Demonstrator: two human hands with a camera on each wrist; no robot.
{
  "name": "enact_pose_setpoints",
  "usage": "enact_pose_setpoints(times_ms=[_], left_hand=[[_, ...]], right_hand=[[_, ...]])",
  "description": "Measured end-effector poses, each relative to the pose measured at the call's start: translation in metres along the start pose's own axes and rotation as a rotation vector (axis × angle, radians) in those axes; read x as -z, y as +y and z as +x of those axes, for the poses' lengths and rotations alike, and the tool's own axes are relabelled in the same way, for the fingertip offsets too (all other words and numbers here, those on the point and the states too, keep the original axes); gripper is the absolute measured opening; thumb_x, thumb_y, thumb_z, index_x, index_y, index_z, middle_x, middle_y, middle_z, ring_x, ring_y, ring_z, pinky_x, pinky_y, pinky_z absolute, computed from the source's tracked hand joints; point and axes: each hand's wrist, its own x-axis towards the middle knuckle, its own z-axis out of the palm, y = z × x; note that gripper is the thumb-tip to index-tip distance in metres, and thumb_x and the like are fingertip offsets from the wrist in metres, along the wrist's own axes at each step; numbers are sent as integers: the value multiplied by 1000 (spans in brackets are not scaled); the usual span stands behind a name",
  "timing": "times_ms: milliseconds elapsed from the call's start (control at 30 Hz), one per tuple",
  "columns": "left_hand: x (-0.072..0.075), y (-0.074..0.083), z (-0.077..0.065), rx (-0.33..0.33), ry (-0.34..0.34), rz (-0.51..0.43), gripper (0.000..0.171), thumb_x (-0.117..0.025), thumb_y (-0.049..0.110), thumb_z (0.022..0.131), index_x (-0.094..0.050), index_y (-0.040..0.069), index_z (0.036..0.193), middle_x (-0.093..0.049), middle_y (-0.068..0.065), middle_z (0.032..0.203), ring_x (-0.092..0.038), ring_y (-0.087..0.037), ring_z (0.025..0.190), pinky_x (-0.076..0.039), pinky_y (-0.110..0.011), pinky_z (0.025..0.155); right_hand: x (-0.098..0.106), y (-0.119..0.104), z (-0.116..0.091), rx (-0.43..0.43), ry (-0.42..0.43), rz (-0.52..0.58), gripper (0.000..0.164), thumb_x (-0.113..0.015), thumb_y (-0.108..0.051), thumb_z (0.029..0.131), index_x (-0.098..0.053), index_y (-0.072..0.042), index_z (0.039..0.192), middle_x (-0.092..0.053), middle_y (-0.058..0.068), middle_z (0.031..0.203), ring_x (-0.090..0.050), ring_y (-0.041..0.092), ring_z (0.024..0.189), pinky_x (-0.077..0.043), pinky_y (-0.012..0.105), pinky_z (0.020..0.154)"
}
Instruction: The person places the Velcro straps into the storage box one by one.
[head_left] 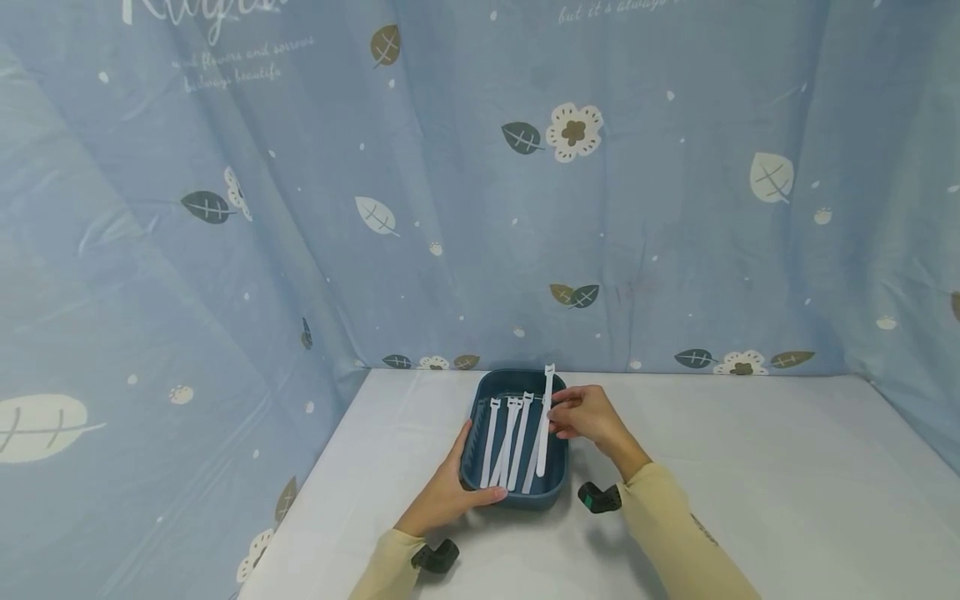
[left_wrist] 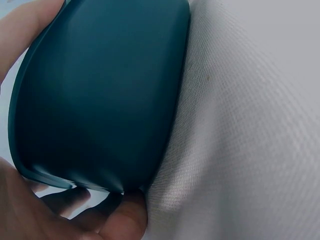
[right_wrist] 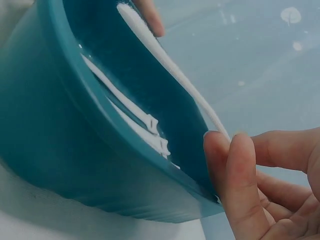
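Note:
A dark teal plastic bin (head_left: 525,502) stands on the white tabletop. My left hand (head_left: 444,498) grips its near left corner, thumb over the near rim and fingers along the left side. In the left wrist view the bin's wall (left_wrist: 100,95) fills much of the picture, with fingertips against it. Between thumb and fingertips, my right hand (head_left: 596,419) pinches a white hook-and-loop cable tie (head_left: 545,425) over the bin's right side. That strip (right_wrist: 175,70) slants above the rim in the right wrist view. Several similar cable ties (head_left: 491,443) lie lengthwise inside the bin.
The white tabletop (head_left: 720,467) extends to both sides of the bin. A blue patterned curtain (head_left: 465,167) hangs along the back edge and down the left side. Dark wrist devices (head_left: 600,498) sit near both sleeves.

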Motion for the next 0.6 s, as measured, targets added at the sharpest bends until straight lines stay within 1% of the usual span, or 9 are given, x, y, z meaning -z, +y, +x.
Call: enact_pose_setpoints(times_ms=[200,500,600], left_hand=[[0,0,1,4,3,1,125,-88,41,81,0,24,168,-13,-8,176,-30,-34,156,-29,-59,123],[-1,-5,1,-2,10,-3,126,-89,43,79,-1,30,168,-14,-8,175,-30,-34,156,-30,-59,122],[-1,-6,1,-2,12,3,126,-89,44,79,-1,29,168,-15,-8,175,-31,-34,155,-30,-60,121]], right_hand=[[-1,-4,4,-9,2,-16,33,-72,-1,93,-64,9,123,-75,19,95,-72,14,67,-62,28,62],[-5,-6,13,-44,4,-50,34,-72,-6,95,-63,8,125,-76,18,95,-73,15,68,-62,27,63],[-7,-7,14,-50,8,-59,34,-72,-5,94,-63,8,125,-76,19,96,-73,15,68,-62,27,64]])
